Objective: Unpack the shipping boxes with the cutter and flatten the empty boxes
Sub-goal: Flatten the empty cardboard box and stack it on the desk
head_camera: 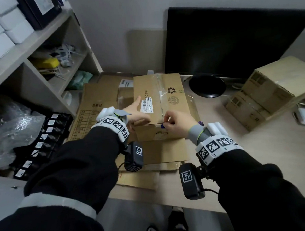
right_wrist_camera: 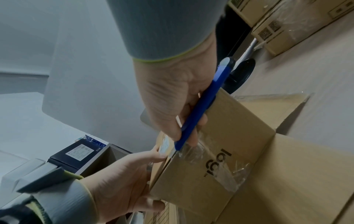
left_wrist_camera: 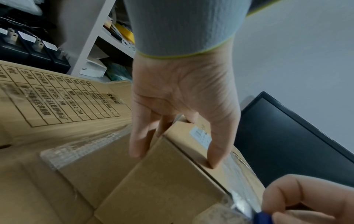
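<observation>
A taped brown cardboard box (head_camera: 159, 100) lies on flattened cardboard in the middle of the desk. My left hand (head_camera: 137, 112) holds its near left corner, with the thumb on top and the fingers (left_wrist_camera: 138, 136) down the left side. My right hand (head_camera: 177, 121) grips a blue cutter (right_wrist_camera: 199, 112), whose tip meets the clear tape at the box's near top edge (head_camera: 162, 126). In the right wrist view the cutter slants down onto the taped seam above the printed side of the box (right_wrist_camera: 239, 128). The blade itself is too small to make out.
Flattened cardboard sheets (head_camera: 97, 104) cover the desk (head_camera: 258, 162) under and left of the box. A black monitor (head_camera: 232, 39) stands behind it. Sealed boxes (head_camera: 264, 92) are stacked at the right. A shelf unit (head_camera: 37, 56), bubble wrap (head_camera: 11, 127) and a black tray (head_camera: 48, 139) are at the left.
</observation>
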Available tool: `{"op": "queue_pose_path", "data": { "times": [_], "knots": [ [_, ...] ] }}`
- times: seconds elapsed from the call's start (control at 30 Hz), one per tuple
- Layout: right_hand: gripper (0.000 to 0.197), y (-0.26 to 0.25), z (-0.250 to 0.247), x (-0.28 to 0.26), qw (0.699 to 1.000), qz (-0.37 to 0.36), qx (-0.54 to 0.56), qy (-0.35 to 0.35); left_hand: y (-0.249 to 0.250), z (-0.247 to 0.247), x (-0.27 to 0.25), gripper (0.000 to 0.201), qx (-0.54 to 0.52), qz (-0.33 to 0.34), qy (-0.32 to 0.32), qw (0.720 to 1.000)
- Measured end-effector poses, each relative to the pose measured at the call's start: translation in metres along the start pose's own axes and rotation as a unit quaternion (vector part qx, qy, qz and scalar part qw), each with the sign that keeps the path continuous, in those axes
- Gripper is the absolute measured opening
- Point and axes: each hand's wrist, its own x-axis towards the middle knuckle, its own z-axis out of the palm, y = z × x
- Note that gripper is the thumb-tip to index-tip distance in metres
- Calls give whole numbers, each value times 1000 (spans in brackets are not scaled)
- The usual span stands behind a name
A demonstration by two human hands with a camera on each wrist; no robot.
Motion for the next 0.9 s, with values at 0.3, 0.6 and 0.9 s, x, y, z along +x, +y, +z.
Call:
{"op": "queue_pose_path", "data": {
  "times": [0.3,0.6,0.9],
  "knots": [
    [2,-6,12,-1,999,36,-15,35,-4,3,-5,111,-5,13,-1,1000],
    [4,-3,13,-1,999,45,-13,22,-5,6,-3,114,-19,16,14,1000],
    [2,2,10,-4,998,58,-11,23,-4,14,-9,117,-33,6,12,999]
  ]
}}
